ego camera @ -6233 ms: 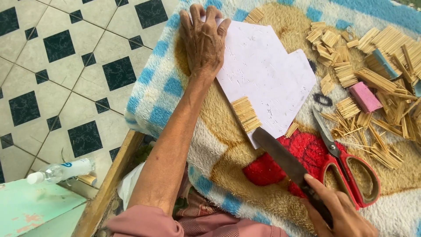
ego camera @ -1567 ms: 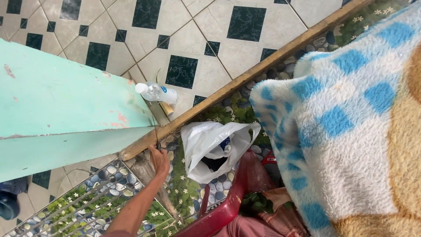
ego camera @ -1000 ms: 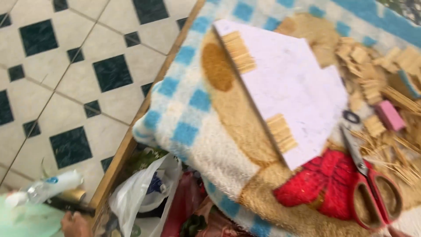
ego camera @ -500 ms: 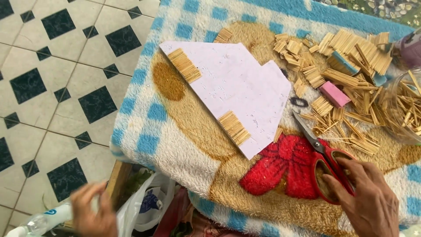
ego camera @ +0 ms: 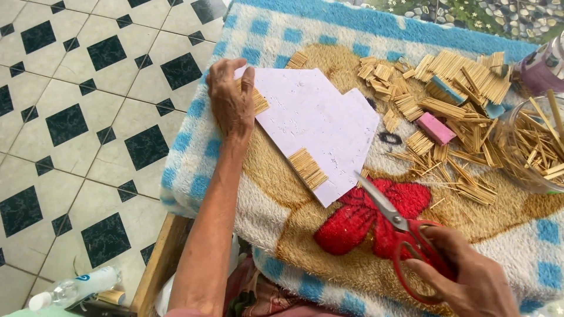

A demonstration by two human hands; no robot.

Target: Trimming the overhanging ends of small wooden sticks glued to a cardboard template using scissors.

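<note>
The left hand (ego camera: 232, 100) has come up from the low corner by the plastic bottle (ego camera: 76, 287), where it was half a second ago, and now lies flat, fingers spread, on the ten o'clock corner of the white card (ego camera: 320, 126), over one glued strip of sticks (ego camera: 257, 100). That steadies the card for work. The right hand (ego camera: 470, 279) stays at five o'clock, closed through the handles of the red scissors (ego camera: 405, 232), blades parted toward the card's lower edge. Loose cut sticks (ego camera: 458, 111) lie at two o'clock on the blanket-covered tabletop (ego camera: 194, 164).
</note>
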